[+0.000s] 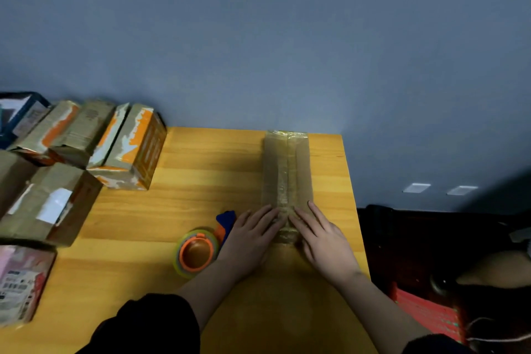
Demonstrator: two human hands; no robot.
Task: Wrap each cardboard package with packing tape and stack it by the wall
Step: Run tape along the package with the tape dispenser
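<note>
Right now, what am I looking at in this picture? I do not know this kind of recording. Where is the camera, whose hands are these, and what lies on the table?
There is no machine here. The one picture comes from a camera worn on a person's head, looking forward and down at a wooden table against a blue wall.

The left hand and right hand lie flat, fingers straight, on the near end of a long cardboard package. They press on it; neither has a grip around anything. A strip of clear tape runs along the package's top.

Beside the left hand lies a tape dispenser, orange and blue, with its roll. Nobody holds it.

At the left stand several other boxes, some with orange print.
</note>
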